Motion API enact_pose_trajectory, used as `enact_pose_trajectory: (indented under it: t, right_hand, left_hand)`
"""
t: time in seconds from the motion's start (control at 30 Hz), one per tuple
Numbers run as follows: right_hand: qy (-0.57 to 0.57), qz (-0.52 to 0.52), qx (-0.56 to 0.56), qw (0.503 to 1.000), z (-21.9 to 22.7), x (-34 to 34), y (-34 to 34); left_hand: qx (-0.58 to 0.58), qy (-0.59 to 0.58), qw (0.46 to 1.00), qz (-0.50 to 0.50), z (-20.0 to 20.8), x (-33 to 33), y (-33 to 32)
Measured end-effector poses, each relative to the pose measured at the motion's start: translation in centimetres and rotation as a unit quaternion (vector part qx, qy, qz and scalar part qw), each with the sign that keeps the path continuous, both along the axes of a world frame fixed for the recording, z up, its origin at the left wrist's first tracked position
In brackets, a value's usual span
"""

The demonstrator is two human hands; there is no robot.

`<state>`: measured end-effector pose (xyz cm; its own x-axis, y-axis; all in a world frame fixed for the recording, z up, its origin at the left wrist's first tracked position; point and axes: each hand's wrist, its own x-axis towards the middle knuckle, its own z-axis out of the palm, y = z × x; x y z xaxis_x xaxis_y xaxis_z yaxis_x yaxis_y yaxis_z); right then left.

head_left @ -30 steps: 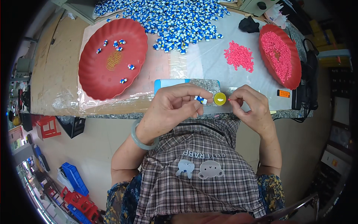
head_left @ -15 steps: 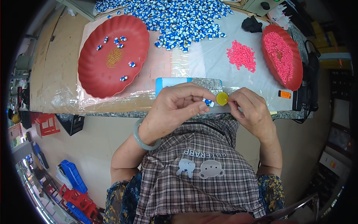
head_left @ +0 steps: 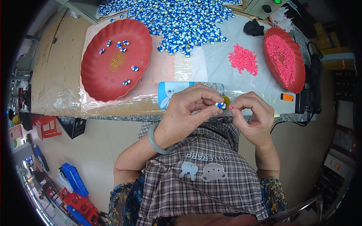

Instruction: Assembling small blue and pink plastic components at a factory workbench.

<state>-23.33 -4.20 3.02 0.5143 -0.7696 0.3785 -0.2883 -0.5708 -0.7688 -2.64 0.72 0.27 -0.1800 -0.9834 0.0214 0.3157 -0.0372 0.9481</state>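
Observation:
A small blue-and-white figurine [head_left: 220, 106] is pinched between the thumb and fingertips of my left hand [head_left: 190, 105]. Close to its right side, a tiny pink piece [head_left: 230, 107] shows at the closed thumb and forefinger of my right hand [head_left: 255, 115]. Whether the two pieces touch, I cannot tell. Behind my left fingertips lies a small round yellow dish [head_left: 227, 100], partly covered by them. A blue pad with a rabbit picture [head_left: 171, 90] rests at the table's front edge, beneath and beyond my left hand.
A large red scalloped tray [head_left: 92, 71] at left holds several figurines. More blue-and-white figurines [head_left: 184, 26] form a heap at the back. Toward the right are loose pink pieces [head_left: 243, 60], a red dish [head_left: 298, 81] with pink pieces, and a black cloth [head_left: 253, 28].
My left hand has shifted right with the figurine, now overlapping the yellow dish. My right hand has moved slightly down, and the pink piece has come into sight at its fingertips.

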Motion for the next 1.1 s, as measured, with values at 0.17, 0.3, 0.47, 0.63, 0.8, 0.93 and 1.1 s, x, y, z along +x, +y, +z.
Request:
enact_pose_trajectory:
  t: [0.17, 0.3, 0.47, 0.63, 0.8, 0.93, 1.1]
  right_hand:
    - [-0.001, -0.005, -0.016, 1.0, -0.5, 0.5, 0.2]
    - [0.013, -0.01, -0.032, 0.999, -0.5, 0.8, 0.2]
    - [0.027, -0.01, -0.046, 0.999, -0.5, 1.0, 0.3]
    - [0.05, -0.005, -0.06, 0.997, -0.4, 1.0, 0.3]
    - [0.03, -0.001, 0.043, 0.999, -0.6, 0.3, 0.3]
    - [-0.016, -0.001, 0.157, 0.987, -1.0, 0.0, 0.3]
    - [0.032, 0.014, 0.129, 0.991, -1.6, -2.2, -2.6]
  left_hand:
    - [-0.001, -0.005, 1.0, 0.009, -0.1, -0.3, 0.0]
    - [-0.006, -0.021, 1.0, 0.011, -0.1, -0.3, 0.1]
    - [-0.014, -0.044, 0.999, 0.013, 0.0, -0.4, 0.0]
    - [-0.118, -0.213, 0.968, 0.058, 0.5, -0.3, -0.1]
    - [-0.205, -0.274, 0.936, 0.077, 0.5, -0.3, -0.2]
    - [-0.248, -0.291, 0.921, 0.079, 0.7, -0.1, -0.2]
    - [-0.255, -0.368, 0.882, 0.146, 2.7, 3.8, -0.1]
